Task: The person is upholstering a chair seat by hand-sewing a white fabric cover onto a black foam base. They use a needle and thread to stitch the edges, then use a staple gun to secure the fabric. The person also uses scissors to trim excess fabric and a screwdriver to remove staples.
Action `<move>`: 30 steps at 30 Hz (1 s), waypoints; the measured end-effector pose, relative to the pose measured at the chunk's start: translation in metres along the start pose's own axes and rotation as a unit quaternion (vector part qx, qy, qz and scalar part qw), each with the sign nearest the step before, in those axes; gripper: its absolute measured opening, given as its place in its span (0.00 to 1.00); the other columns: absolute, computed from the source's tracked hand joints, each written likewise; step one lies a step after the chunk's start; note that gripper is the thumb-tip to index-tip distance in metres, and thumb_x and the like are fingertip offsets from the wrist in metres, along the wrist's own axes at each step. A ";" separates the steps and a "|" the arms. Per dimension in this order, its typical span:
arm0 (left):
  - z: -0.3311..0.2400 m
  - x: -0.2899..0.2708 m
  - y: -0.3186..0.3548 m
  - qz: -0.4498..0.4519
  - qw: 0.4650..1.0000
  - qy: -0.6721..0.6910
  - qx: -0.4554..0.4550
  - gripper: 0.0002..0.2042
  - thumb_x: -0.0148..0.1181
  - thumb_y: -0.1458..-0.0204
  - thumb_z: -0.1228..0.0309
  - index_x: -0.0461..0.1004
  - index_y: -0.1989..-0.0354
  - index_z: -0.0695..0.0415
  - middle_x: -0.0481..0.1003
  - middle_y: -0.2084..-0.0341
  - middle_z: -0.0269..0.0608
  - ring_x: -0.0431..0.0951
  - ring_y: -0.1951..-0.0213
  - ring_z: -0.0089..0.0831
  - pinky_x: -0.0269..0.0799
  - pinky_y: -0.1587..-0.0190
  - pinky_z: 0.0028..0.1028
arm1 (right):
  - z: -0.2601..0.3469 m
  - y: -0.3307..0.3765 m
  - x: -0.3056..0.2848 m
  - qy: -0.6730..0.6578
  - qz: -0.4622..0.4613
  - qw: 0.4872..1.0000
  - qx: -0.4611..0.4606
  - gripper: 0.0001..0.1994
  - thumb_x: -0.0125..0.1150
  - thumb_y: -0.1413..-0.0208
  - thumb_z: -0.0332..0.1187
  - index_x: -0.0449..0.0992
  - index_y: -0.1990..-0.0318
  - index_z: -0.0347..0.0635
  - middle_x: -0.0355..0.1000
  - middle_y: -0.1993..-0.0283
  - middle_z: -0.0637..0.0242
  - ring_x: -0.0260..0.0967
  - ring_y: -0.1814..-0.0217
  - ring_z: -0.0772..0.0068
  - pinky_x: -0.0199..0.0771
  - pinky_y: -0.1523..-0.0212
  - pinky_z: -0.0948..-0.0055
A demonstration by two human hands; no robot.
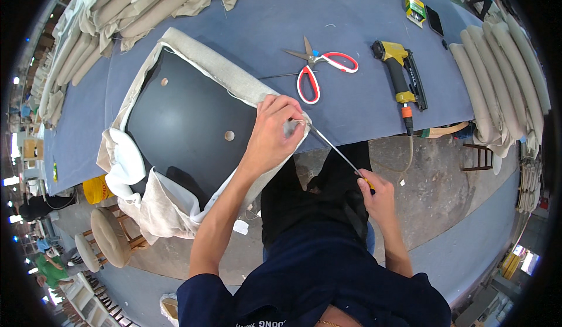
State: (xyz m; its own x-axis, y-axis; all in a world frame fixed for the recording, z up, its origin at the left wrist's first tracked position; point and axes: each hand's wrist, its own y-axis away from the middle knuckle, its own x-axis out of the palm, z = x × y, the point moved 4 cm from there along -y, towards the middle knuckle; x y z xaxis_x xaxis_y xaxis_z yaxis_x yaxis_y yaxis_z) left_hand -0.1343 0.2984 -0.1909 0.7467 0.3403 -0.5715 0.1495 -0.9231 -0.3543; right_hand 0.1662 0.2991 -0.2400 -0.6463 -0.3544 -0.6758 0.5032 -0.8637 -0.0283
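A black seat panel (187, 107) with two round holes lies on the blue table, its underside up. Beige upholstery fabric (213, 64) wraps over its far edge, while white padding (126, 157) bulges out at the near left. My left hand (274, 129) pinches the fabric at the panel's right corner. In my right hand (379, 195) is a long-shafted screwdriver (336, 150); its handle is mostly hidden, with some yellow showing. The shaft's tip reaches the corner beside my left fingers. Beyond the corner lie scissors (310, 72) with red and white handles, blades apart.
A yellow and black staple gun (401, 72) with an air hose lies to the right, below a small box (415, 10) and a phone (434, 20). Padded beige pieces (492, 75) are stacked at right, more (140, 5) at far left. Stools (111, 236) stand lower left.
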 end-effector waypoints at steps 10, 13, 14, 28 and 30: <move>0.000 0.000 -0.001 0.010 1.000 -0.003 0.001 0.05 0.66 0.52 0.78 0.75 0.70 0.62 0.76 0.61 0.39 0.71 0.54 0.40 0.65 0.47 0.36 | -0.038 -0.001 0.037 -0.396 0.270 0.863 0.158 0.19 0.50 0.28 0.44 0.77 0.51 0.35 0.63 0.77 0.74 0.56 0.80 0.87 0.57 0.80 0.81; 0.000 0.000 -0.001 0.010 1.000 -0.002 -0.001 0.05 0.65 0.52 0.78 0.75 0.70 0.62 0.76 0.61 0.40 0.71 0.54 0.40 0.65 0.47 0.37 | -0.038 0.000 0.039 -0.485 0.317 0.787 0.213 0.20 0.49 0.28 0.45 0.77 0.50 0.34 0.63 0.76 0.73 0.57 0.81 0.87 0.55 0.81 0.82; 0.000 0.001 -0.001 0.009 1.000 -0.001 -0.002 0.05 0.65 0.52 0.78 0.75 0.70 0.62 0.76 0.61 0.40 0.71 0.54 0.40 0.65 0.47 0.37 | -0.034 0.003 0.041 -0.527 0.325 0.748 0.238 0.20 0.50 0.28 0.44 0.77 0.50 0.34 0.63 0.76 0.73 0.57 0.81 0.87 0.56 0.81 0.82; 0.000 -0.001 -0.001 0.014 1.000 0.004 -0.012 0.04 0.66 0.50 0.76 0.76 0.69 0.61 0.76 0.61 0.39 0.71 0.53 0.40 0.65 0.46 0.36 | -0.017 0.022 0.075 -0.426 0.119 0.876 0.193 0.23 0.47 0.27 0.48 0.77 0.58 0.34 0.67 0.77 0.70 0.62 0.79 0.83 0.60 0.78 0.80; 0.000 -0.001 -0.001 0.016 1.000 0.001 -0.013 0.04 0.66 0.50 0.76 0.76 0.69 0.61 0.76 0.60 0.39 0.71 0.53 0.40 0.65 0.46 0.36 | -0.015 0.024 0.078 -0.429 0.126 0.875 0.186 0.23 0.46 0.27 0.48 0.76 0.58 0.34 0.67 0.77 0.70 0.61 0.79 0.84 0.60 0.78 0.80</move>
State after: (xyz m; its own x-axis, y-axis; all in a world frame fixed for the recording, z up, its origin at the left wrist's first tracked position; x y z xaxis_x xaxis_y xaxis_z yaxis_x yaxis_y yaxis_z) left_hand -0.1348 0.2991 -0.1898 0.7521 0.3106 -0.5813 0.1422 -0.9377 -0.3170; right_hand 0.1360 0.2561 -0.3046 -0.8148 -0.5512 0.1795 0.5733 -0.7202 0.3907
